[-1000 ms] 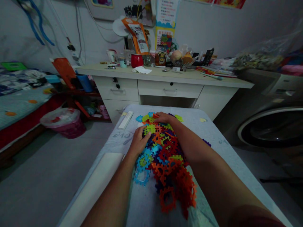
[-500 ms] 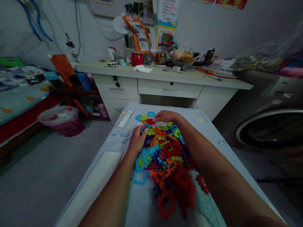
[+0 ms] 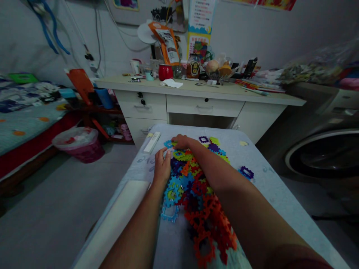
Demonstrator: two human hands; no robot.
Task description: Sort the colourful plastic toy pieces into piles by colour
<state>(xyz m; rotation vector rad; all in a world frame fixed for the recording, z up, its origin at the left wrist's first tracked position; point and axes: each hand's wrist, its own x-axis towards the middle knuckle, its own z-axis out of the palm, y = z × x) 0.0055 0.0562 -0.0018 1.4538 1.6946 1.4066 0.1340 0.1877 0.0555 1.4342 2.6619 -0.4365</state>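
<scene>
A pile of colourful plastic gear-edged building pieces in red, orange, lime, blue and purple lies along the cloth-covered table. Against the pile's left edge rests my left hand, open, with the thumb apart from the fingers. My right hand reaches over the far end of the pile, its fingers bent loosely down by a light-blue piece; its fingertips are partly hidden. The right forearm covers part of the pile. Right of that arm lie a purple square piece and another purple square piece.
A white box lies at the table's far left, and a long white panel along its left edge. Beyond stands a white desk with jars and cups. A pink bin is on the floor at left, a washing machine at right.
My right hand has moved left across the far end of the pile, its forearm covering more pieces. Pieces right of the arm have come into sight. The view has shifted slightly.
</scene>
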